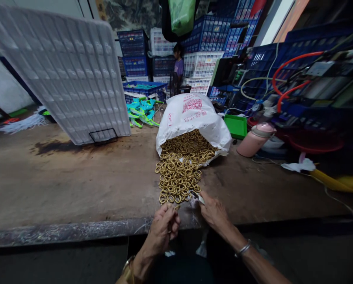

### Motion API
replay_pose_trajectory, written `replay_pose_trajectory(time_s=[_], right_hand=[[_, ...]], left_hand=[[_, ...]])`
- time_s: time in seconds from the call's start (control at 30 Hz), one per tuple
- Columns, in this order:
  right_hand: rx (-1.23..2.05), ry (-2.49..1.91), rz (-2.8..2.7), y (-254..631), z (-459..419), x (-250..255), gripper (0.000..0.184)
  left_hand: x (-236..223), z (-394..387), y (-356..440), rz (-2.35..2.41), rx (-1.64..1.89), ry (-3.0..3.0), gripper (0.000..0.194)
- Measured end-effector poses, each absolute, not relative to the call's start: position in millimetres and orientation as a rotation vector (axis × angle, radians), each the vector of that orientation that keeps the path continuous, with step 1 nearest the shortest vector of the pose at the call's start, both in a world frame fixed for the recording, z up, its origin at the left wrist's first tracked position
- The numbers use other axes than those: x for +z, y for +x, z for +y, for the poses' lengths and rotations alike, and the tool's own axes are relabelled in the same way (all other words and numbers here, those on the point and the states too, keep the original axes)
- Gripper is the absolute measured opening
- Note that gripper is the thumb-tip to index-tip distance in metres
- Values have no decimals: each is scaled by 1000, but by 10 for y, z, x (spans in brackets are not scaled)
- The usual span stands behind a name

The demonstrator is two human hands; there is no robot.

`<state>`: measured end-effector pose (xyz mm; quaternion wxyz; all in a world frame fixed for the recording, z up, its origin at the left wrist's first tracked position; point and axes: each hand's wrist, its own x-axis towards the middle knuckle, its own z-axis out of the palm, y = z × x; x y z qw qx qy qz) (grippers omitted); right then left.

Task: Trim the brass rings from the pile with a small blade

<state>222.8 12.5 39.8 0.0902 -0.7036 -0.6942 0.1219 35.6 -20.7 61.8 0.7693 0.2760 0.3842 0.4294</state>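
A white sack (191, 116) lies on its side on the worn workbench (76, 185), spilling a heap of gold-coloured rings (179, 173) toward me. My left hand (164, 227) is at the bench's near edge, fingers pinched together on what looks like a ring just below the heap. My right hand (213, 211) rests beside it at the heap's near right corner, fingers curled round a small pale piece that I cannot make out. A bracelet shows on the right wrist, a watch on the left.
A large white moulded tray (64, 67) leans upright at the back left on a black wire stand. Turquoise plastic parts (142, 112), a green box (236, 126), a pink flask (255, 140), hoses and stacked crates fill the back and right. A person (178, 65) stands far behind.
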Motion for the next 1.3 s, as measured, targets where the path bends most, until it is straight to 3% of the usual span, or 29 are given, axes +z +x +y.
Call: replay_pose_trajectory(time_s=[0.47, 0.8, 0.97, 1.13, 1.3], right_hand=[[280, -2236, -2009, 2182, 324, 398, 16], [584, -1718, -1944, 1995, 157, 376, 13], [709, -1552, -1970, 1798, 78, 503, 7], [971, -1559, -1741, 1720, 109, 579, 23], [1128, -1565, -1654, 1700, 159, 477, 27]], left_hand=[[514, -128, 292, 686, 909, 355, 22], [452, -71, 453, 899, 934, 536, 35], [391, -66, 445, 970, 959, 664, 32], [462, -63, 406, 1066, 1042, 782, 28], [481, -72, 395, 1089, 1052, 880, 26]])
